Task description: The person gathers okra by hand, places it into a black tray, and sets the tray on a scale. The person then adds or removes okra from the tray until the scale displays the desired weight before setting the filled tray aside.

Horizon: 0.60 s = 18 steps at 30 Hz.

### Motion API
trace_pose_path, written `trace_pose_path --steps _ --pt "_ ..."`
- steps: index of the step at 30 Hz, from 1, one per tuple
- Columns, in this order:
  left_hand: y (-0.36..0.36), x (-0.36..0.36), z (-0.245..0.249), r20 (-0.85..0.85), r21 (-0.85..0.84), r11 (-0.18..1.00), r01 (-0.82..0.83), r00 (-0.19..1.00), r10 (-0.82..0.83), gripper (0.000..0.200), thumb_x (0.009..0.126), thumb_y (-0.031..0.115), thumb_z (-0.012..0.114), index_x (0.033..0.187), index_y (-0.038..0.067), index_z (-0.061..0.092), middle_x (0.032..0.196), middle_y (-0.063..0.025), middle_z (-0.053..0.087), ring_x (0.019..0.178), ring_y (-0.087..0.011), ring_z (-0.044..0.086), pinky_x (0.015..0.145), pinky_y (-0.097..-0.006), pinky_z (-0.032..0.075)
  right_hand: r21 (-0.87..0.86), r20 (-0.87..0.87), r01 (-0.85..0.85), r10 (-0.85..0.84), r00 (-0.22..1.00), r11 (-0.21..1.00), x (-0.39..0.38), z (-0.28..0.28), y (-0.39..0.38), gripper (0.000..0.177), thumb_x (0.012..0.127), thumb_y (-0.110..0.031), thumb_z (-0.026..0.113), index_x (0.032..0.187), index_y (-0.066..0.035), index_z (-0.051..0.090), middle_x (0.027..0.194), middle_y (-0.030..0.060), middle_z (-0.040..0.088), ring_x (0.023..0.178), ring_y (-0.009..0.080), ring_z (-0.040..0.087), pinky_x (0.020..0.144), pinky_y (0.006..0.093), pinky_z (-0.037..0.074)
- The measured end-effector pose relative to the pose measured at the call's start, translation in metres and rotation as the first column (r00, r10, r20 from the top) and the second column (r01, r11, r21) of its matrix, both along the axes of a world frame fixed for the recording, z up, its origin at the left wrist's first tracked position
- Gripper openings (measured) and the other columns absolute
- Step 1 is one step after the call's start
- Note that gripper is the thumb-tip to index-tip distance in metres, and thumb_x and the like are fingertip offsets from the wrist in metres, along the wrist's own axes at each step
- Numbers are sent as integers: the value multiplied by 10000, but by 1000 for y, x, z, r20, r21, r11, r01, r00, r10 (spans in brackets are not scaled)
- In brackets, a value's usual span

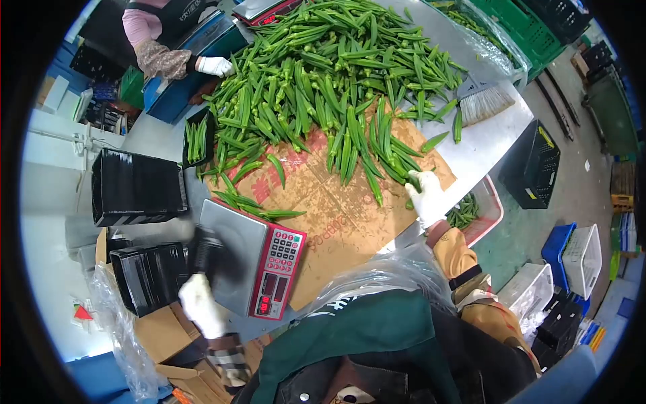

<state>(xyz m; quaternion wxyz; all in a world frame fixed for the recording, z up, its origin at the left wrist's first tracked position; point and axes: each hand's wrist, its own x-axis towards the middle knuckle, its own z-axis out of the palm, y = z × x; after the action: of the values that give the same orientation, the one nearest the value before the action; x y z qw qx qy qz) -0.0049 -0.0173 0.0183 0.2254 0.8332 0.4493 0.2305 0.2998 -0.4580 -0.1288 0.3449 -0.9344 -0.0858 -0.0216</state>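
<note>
My left hand (200, 307), in a white glove and smeared by motion, holds a small black plastic tray (206, 250) at the left edge of the scale. The digital scale (232, 246) has a grey plate and a red keypad panel with a lit display. At the right edge of the cardboard sheet (336, 229), my right hand (428, 197), also white-gloved, has its fingers closed around okra at the edge of the pile. The large okra pile (323, 81) covers the far part of the table. Several loose pods lie by the scale's far edge.
Stacked black trays (139, 187) stand at the left, near a small tray of okra (196, 139). A brush (486, 102) lies far right. Below the right table edge is a crate (494, 209) with okra. Opposite, a co-worker's gloved hand (215, 66) touches the pile.
</note>
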Motion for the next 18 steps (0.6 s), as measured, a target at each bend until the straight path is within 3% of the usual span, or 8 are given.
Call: trace_pose_path --steps 1,2,7,11,12,15,16,18 --pt "0 -19 -38 0 17 998 58 998 -58 175 929 153 733 964 -17 710 938 -120 675 883 -208 628 840 -353 516 -73 14 -19 20 1000 997 6 -3 -7 338 848 -175 736 1165 -79 666 1080 128 640 1070 329 600 928 418 499" --pt "-3 -25 -45 -201 119 947 300 941 -273 176 950 143 703 1034 -10 724 1003 -129 687 960 -241 645 894 -368 510 -146 27 -32 36 999 989 11 -5 -12 358 836 -172 742 1173 -84 662 1073 125 634 1073 327 591 927 424 496" --pt "-75 56 9 -21 127 973 195 981 -194 283 983 127 665 1245 23 687 1138 -119 679 1060 -220 632 970 -354 489 -207 -43 -108 102 994 972 38 -14 -24 421 816 -166 755 1218 -90 654 1099 139 640 1073 341 591 928 433 496" --pt "-112 138 12 188 -263 890 373 924 -332 324 988 125 656 1298 30 658 1245 -133 667 1148 -207 616 1016 -332 472 -262 -164 -179 139 977 948 47 -16 -31 431 817 -163 749 1229 -74 657 1099 143 681 1052 336 628 919 418 509" --pt "-118 161 0 289 -360 814 456 884 -368 326 988 124 654 1298 25 656 1284 -141 657 1173 -205 609 1031 -326 465 -124 -211 -113 85 974 986 50 -12 -30 414 825 -166 741 1218 -64 659 1082 147 693 1031 328 646 909 409 515" --pt "-138 233 -45 290 -486 680 550 835 -468 390 989 161 646 1343 1 610 1333 -153 639 1207 -233 603 1052 -337 458 267 -323 70 21 946 961 65 -8 -24 349 862 -199 709 1157 -21 658 1018 173 734 930 293 712 855 373 537" --pt "-147 255 -61 353 -548 615 567 823 -444 426 984 192 652 1358 -5 595 1336 -163 637 1228 -258 598 1063 -352 452 278 -342 101 0 940 955 74 -8 -19 346 863 -207 709 1150 -20 658 1009 175 732 927 293 712 848 375 537" --pt "-148 295 -107 149 -371 680 633 763 -629 567 948 229 697 1415 -39 517 1398 -173 591 1280 -252 575 1104 -350 425 300 -379 166 -42 924 939 92 -3 3 340 866 -221 710 1135 -19 659 990 180 729 921 293 711 832 379 536"
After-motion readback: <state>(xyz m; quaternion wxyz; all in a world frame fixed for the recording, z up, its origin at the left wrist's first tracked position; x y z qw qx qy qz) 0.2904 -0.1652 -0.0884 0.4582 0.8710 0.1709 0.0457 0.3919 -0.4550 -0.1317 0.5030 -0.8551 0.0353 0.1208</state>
